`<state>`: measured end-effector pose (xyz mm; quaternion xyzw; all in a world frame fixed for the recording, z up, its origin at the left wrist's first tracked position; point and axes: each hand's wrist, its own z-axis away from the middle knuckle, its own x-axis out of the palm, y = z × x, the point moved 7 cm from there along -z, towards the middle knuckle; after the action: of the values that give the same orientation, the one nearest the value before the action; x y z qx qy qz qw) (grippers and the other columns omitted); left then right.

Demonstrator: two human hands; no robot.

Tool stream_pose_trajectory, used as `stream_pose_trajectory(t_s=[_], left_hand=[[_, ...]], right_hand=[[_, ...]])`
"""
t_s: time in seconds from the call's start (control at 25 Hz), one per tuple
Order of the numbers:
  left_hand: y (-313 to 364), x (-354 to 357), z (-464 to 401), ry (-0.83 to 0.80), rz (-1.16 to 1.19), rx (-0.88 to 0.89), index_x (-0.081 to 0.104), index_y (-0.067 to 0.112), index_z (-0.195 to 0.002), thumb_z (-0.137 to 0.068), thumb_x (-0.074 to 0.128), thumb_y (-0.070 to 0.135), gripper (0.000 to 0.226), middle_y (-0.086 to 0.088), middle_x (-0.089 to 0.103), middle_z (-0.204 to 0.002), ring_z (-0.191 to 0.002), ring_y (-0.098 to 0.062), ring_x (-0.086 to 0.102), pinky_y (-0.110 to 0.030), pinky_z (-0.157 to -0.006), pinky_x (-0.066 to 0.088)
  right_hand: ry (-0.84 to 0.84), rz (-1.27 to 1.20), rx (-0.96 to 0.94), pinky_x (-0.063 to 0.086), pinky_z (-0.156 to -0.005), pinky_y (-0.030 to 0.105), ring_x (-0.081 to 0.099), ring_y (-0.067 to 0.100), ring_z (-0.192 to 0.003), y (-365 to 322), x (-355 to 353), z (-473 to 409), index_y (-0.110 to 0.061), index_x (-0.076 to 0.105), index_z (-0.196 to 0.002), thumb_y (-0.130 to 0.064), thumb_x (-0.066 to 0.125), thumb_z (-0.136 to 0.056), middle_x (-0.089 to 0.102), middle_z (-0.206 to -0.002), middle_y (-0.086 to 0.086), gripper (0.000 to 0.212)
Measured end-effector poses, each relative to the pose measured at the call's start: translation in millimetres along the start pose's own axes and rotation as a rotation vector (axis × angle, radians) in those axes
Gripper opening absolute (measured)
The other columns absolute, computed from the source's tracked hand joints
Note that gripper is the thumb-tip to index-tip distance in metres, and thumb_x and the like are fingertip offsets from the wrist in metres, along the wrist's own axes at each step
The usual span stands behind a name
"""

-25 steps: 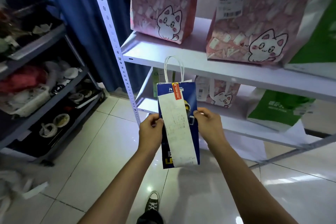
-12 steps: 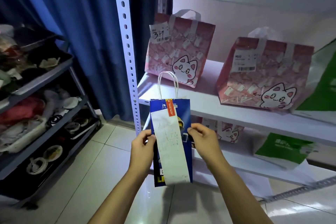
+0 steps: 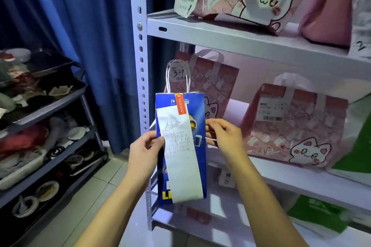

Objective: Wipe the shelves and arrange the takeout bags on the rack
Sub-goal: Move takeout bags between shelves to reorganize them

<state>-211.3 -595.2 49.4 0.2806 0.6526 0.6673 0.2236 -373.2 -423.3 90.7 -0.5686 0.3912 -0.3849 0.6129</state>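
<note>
We've raised the bag (image 3: 180, 146), left hand (image 3: 143, 152) and right hand (image 3: 224, 136) pinching its edges, toward the middle shelf (image 3: 281, 174) for placing.

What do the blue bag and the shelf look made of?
Blue bag: likely glossy printed paper, going by its serrated top edge and twisted cord handles. Shelf: probably painted metal, matte pale finish, with a slotted edge and a bolt to a perforated post.

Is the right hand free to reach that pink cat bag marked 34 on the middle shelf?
Probably not yet. The right hand pinches the blue bag, which hangs in front of the cat bag. The left hand also holds it, so the right could let go and reach behind.
</note>
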Motion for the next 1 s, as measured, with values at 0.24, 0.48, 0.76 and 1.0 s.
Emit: stream_pose_trajectory(t_s=[0.24, 0.48, 0.76, 1.0], left_hand=[[7, 2, -20, 0.044, 0.033, -0.023, 0.070, 0.016, -0.095, -0.099, 0.059, 0.015, 0.012, 0.005, 0.078, -0.097, -0.086, -0.011, 0.075, -0.014, -0.057, 0.053], [4, -5, -20, 0.085, -0.022, -0.015, 0.069, 0.020, -0.084, -0.099, 0.060, 0.017, 0.017, 0.007, 0.078, -0.093, -0.082, -0.006, 0.074, -0.013, -0.053, 0.051], [2, -19, -10, 0.039, -0.057, -0.002, 0.065, 0.013, -0.096, -0.099, 0.060, 0.022, 0.011, 0.009, 0.077, -0.096, -0.088, -0.011, 0.076, -0.016, -0.055, 0.054], [2, -32, 6, -0.009, -0.046, 0.005, 0.064, 0.015, -0.098, -0.097, 0.062, 0.025, 0.010, 0.009, 0.077, -0.097, -0.091, -0.010, 0.075, -0.016, -0.055, 0.055]], right_hand=[[0.415, 0.120, -0.030, 0.048, -0.056, 0.021, 0.060, 0.015, -0.070, -17, -38, -71, -0.022, 0.059, -0.089, -0.009, 0.068, -0.088, 0.068, -0.086, 0.002, 0.016], [0.308, 0.584, -0.072, 0.050, -0.088, 0.030, 0.068, 0.031, -0.103, -30, -21, -112, -0.005, 0.073, -0.097, -0.028, 0.064, -0.095, 0.073, -0.107, 0.016, 0.025], [0.493, 0.552, -0.352, 0.034, -0.106, 0.042, 0.049, 0.028, -0.115, -22, -15, -30, -0.031, 0.067, -0.083, -0.034, 0.072, -0.083, 0.057, -0.113, 0.000, 0.006], [0.575, 0.337, -0.338, 0.051, -0.094, 0.039, 0.049, 0.015, -0.106, -26, -24, -5, -0.022, 0.044, -0.113, -0.034, 0.081, -0.075, 0.047, -0.120, 0.000, 0.054]])
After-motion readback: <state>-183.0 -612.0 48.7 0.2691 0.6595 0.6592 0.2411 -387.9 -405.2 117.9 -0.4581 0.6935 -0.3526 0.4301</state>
